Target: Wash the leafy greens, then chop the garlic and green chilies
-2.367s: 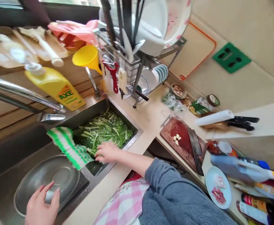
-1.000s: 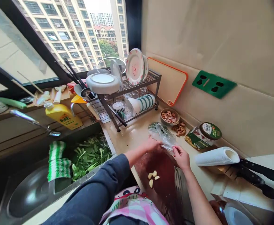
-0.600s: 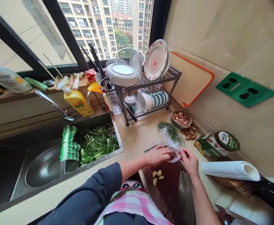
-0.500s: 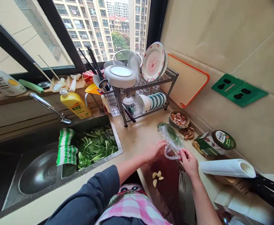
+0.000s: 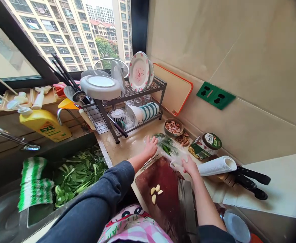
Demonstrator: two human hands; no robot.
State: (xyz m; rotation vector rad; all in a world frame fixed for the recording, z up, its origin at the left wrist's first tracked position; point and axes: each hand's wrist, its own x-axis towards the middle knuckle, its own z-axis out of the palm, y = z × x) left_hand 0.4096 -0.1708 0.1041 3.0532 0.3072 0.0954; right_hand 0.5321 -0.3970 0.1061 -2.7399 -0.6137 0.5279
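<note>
A clear plastic bag [image 5: 175,153] stretches between my two hands above the far end of the dark red cutting board [image 5: 166,179]. Long green peppers [image 5: 166,148] show through its film. My left hand [image 5: 151,147] is at the bag's left side, fingers bent on the thin plastic; their exact grip is hard to see. My right hand [image 5: 190,166] pinches the bag's near right edge. Several peeled garlic cloves [image 5: 153,199] lie on the board, nearer to me than the bag. A wide cleaver blade [image 5: 185,199] rests along the board's right side.
Behind the bag stand a bowl of chopped meat [image 5: 173,127] and some ginger-like pieces [image 5: 183,138]. To the right are a lidded jar [image 5: 205,146], a paper towel roll [image 5: 217,165] and black-handled knives [image 5: 251,179]. Leafy greens [image 5: 79,173] fill part of the sink; a dish rack [image 5: 135,94] stands behind.
The view has swung right and down. My hands have moved apart, spreading the bag wider, and the peppers inside show more clearly. The garlic stays on the board.
</note>
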